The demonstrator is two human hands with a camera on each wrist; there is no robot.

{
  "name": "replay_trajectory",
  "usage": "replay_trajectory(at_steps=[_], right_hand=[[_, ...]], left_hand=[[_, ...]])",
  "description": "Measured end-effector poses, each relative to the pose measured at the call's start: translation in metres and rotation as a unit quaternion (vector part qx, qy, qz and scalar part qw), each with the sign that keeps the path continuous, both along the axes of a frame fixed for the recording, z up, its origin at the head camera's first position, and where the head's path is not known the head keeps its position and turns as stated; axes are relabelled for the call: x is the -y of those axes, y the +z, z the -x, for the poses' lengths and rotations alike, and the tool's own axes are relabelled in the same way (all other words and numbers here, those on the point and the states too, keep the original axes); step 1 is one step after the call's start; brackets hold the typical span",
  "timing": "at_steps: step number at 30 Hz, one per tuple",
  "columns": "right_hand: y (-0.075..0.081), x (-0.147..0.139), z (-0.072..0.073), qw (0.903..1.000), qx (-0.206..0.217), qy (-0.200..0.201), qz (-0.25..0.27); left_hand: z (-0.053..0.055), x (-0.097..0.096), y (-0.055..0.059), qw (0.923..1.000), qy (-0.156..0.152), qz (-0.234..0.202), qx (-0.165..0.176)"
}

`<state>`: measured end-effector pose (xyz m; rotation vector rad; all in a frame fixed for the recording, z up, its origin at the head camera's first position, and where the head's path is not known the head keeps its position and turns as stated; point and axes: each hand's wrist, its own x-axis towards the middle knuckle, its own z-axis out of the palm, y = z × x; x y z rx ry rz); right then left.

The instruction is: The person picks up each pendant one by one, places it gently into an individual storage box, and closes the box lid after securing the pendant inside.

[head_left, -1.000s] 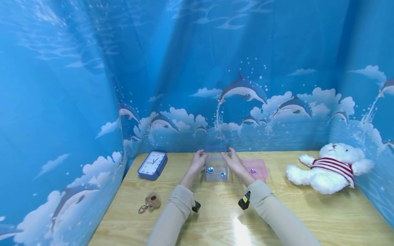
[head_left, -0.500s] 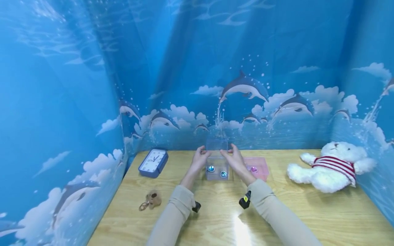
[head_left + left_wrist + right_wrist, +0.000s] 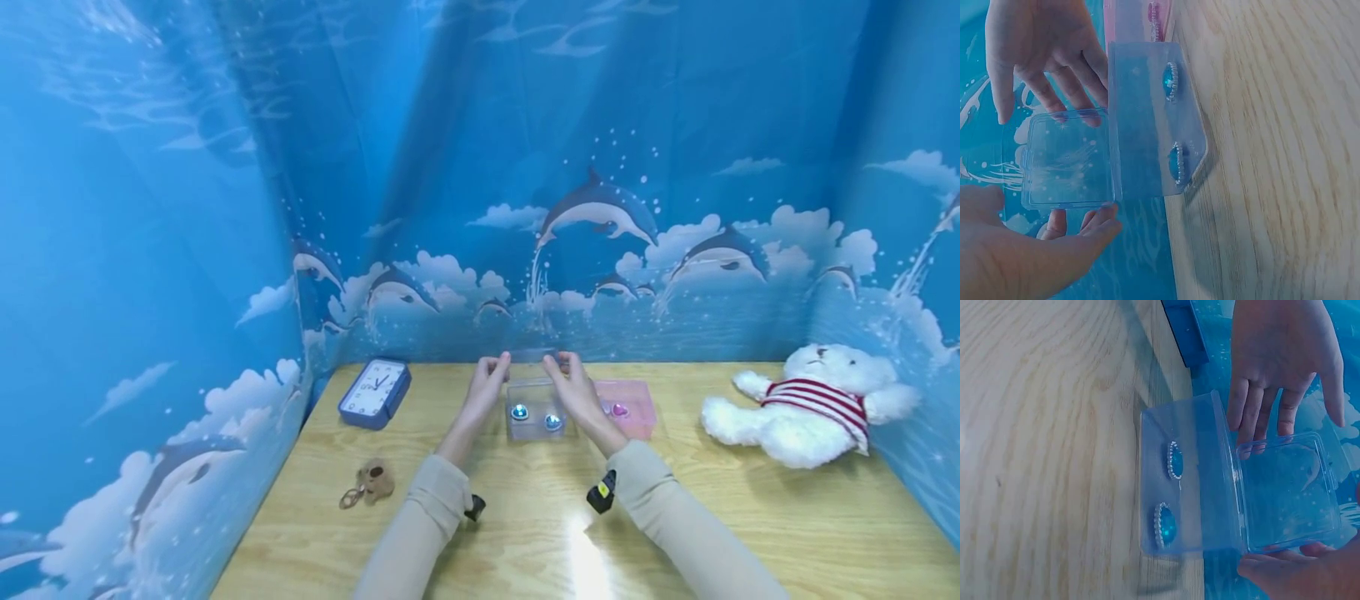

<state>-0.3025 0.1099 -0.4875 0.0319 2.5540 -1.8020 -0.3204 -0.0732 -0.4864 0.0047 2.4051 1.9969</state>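
A clear bluish plastic box (image 3: pixel 534 432) stands on the table with its hinged lid (image 3: pixel 1067 164) raised. Inside lie two blue oval gems with beaded silvery rims, a left one (image 3: pixel 519 412) and a right one (image 3: pixel 553 422). My left hand (image 3: pixel 483 390) is at the lid's left edge, its fingertips behind and against it. On the opposite edge, my right hand (image 3: pixel 573 390) touches the lid with straight fingers (image 3: pixel 1067 87). Both thumbs are held apart from the lid. To the right, a pink box (image 3: pixel 639 408) holds a pink gem (image 3: pixel 619 410), partly behind my right wrist.
A blue clock (image 3: pixel 375 393) lies at the back left, a brown plush keychain (image 3: pixel 375 481) in front of it. On the right lies a white teddy bear (image 3: pixel 806 408) in a striped shirt. Dolphin-printed cloth (image 3: pixel 420 208) hangs behind the table (image 3: pixel 525 533).
The lid, standing tall behind the box before, now looks much flatter in the head view. Both hands have risen slightly, thumbs lifting. The box looks shifted slightly right.
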Motion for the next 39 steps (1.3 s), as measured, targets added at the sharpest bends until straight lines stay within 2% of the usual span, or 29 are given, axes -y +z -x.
replay_trajectory(at_steps=[3,7,11,13,16,19,22,26,32,39], right_hand=[[0.002,0.000,-0.003,0.9999,-0.007,-0.010,-0.006],[0.003,-0.001,-0.007,0.9996,-0.012,-0.020,-0.013],[0.002,-0.003,-0.011,0.9995,-0.018,-0.013,-0.021],[-0.001,-0.005,-0.013,0.9995,-0.020,-0.005,-0.026],[-0.006,-0.008,-0.016,0.9985,-0.030,0.020,-0.041],[-0.011,-0.011,-0.019,0.9961,-0.042,0.053,-0.057],[-0.014,-0.012,-0.023,0.9940,-0.046,0.074,-0.067],[-0.017,-0.010,-0.030,0.9921,-0.040,0.088,-0.080],[-0.024,-0.006,-0.037,0.9904,-0.051,0.087,-0.095],[-0.034,-0.002,-0.040,0.9882,-0.057,0.084,-0.114]], left_hand=[[-0.001,-0.002,0.001,0.9998,-0.002,0.018,-0.006],[-0.003,-0.004,0.001,0.9984,-0.011,0.056,0.005],[-0.007,-0.004,0.000,0.9957,-0.031,0.088,0.005],[-0.010,-0.003,-0.001,0.9919,-0.049,0.117,-0.009],[-0.014,0.000,-0.002,0.9817,-0.081,0.168,-0.040],[-0.019,0.002,-0.002,0.9722,-0.105,0.199,-0.065],[-0.022,0.004,-0.004,0.9677,-0.114,0.210,-0.080],[-0.024,0.006,-0.010,0.9655,-0.114,0.214,-0.095],[-0.029,0.009,-0.019,0.9728,-0.103,0.190,-0.083],[-0.034,0.009,-0.025,0.9735,-0.099,0.188,-0.084]])
